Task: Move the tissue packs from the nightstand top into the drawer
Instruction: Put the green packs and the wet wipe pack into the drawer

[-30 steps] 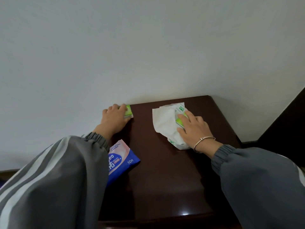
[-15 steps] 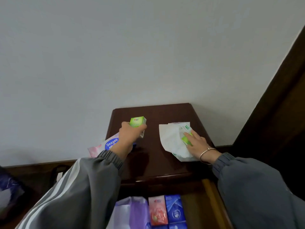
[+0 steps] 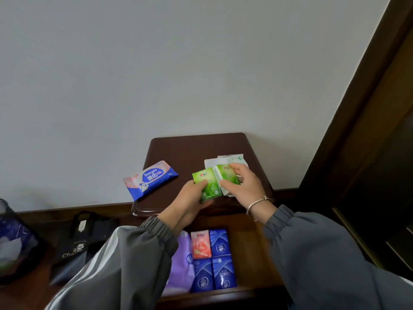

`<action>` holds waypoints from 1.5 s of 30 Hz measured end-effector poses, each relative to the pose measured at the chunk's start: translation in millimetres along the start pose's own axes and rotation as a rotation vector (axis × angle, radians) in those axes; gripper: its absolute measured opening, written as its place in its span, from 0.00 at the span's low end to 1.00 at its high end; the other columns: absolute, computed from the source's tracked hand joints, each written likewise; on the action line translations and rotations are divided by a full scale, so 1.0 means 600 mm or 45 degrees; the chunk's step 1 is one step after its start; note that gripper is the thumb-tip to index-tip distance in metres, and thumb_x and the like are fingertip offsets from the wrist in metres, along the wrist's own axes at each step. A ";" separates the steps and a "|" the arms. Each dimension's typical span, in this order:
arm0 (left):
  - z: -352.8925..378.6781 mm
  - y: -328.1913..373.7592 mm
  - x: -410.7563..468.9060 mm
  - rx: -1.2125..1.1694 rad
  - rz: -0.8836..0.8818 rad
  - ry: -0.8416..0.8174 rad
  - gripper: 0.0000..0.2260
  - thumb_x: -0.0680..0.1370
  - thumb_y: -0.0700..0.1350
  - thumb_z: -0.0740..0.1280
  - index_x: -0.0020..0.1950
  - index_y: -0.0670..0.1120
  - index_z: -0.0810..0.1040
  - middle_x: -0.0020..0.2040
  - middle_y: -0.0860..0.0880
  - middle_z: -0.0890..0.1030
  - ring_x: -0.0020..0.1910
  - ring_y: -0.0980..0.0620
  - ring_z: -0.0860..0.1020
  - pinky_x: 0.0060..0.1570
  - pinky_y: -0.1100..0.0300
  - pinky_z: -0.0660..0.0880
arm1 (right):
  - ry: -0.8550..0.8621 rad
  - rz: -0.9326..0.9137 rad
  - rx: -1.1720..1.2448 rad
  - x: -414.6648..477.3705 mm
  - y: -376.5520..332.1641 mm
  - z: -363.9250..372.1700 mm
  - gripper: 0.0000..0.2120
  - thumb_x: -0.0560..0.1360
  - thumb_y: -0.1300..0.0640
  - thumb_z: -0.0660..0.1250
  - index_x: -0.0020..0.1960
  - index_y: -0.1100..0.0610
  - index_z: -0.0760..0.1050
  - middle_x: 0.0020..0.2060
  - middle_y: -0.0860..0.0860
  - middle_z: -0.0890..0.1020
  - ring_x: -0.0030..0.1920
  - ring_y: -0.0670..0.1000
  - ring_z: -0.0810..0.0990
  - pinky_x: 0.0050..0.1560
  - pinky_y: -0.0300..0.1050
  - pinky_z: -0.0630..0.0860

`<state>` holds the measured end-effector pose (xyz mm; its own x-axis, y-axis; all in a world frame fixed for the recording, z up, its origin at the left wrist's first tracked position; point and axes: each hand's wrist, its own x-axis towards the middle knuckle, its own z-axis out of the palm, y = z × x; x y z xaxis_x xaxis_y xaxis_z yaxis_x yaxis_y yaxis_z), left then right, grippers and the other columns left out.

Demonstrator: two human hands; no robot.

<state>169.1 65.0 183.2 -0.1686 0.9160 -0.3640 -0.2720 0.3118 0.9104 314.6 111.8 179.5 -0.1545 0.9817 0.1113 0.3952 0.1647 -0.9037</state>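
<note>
My left hand [image 3: 190,201] grips a green tissue pack [image 3: 206,184] above the front edge of the dark nightstand top [image 3: 190,148]. My right hand [image 3: 244,186] holds a second green tissue pack [image 3: 226,175] right beside it, over a white wrapper [image 3: 232,159] lying on the top. A blue and pink Deeyeo wipes pack [image 3: 150,179] lies at the top's left edge, partly overhanging. Below, the open drawer [image 3: 252,253] holds a pink pack [image 3: 201,244], several blue packs [image 3: 220,260] and a purple pack [image 3: 182,262], partly hidden by my left sleeve.
A black paper bag [image 3: 78,245] and a dark blue bag [image 3: 13,240] sit on the floor to the left. A dark wooden frame [image 3: 366,121] rises at the right. The white wall stands behind the nightstand.
Both hands lifted green packs and brought them together near the nightstand's front edge. The right hand left the white wrapper lying there. The view pulled back, showing more of the open drawer.
</note>
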 end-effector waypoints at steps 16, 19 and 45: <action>-0.015 -0.053 -0.036 -0.129 -0.066 -0.248 0.22 0.79 0.62 0.59 0.64 0.49 0.77 0.58 0.47 0.83 0.59 0.50 0.80 0.64 0.49 0.73 | -0.389 0.004 -0.083 -0.082 -0.015 0.030 0.31 0.75 0.55 0.66 0.75 0.51 0.58 0.66 0.47 0.72 0.65 0.44 0.71 0.61 0.36 0.68; -0.030 -0.060 -0.036 -0.059 -0.067 -0.243 0.19 0.78 0.57 0.64 0.63 0.48 0.78 0.57 0.46 0.83 0.59 0.49 0.80 0.63 0.48 0.74 | -0.641 0.069 0.062 -0.086 -0.015 0.035 0.35 0.74 0.60 0.64 0.76 0.48 0.53 0.69 0.46 0.69 0.65 0.42 0.70 0.67 0.41 0.68; -0.349 -0.020 -0.034 -0.206 0.200 0.597 0.20 0.77 0.49 0.68 0.65 0.41 0.74 0.56 0.41 0.82 0.55 0.42 0.81 0.50 0.52 0.76 | -0.465 -0.181 -0.626 0.156 -0.109 0.305 0.17 0.73 0.50 0.66 0.59 0.57 0.74 0.57 0.54 0.79 0.57 0.55 0.77 0.53 0.43 0.71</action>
<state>-22.5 -10.2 138.8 -0.6152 0.7256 -0.3084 -0.3462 0.1028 0.9325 108.7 175.7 173.5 -0.5011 0.8653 -0.0110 0.7052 0.4010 -0.5848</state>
